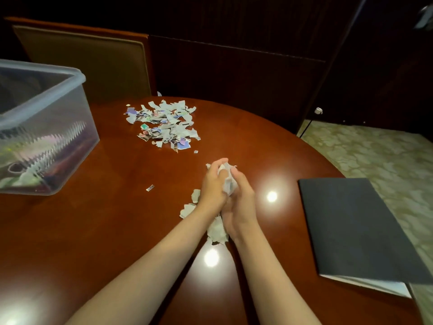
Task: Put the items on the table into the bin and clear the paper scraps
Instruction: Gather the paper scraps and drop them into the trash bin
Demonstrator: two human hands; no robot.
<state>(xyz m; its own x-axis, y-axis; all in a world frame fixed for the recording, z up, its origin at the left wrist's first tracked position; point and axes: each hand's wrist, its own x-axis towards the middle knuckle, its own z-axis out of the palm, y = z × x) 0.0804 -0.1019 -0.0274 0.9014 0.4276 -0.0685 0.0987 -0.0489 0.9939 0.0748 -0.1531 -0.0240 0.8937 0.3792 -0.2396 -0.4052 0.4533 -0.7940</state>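
Starting at the left edge of the surface (pixel 105 231), I see the clear bin (pixel 70 127), its contents blurred. Toward the far edge lies a pile of paper scraps (pixel 164 124), with one stray scrap (pixel 150 188) nearer me. Mid-surface, my left hand (pixel 214 184) and right hand (pixel 241 205) are cupped together, fingers curled round a wad of scraps (pixel 228 182). Loose pieces (pixel 216 231) lie under my wrists. A dark folder (pixel 358 228) sits at the right edge.

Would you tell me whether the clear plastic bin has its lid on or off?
Off: the bin has a bare rim with no lid on it, and its inner wall shows from above.
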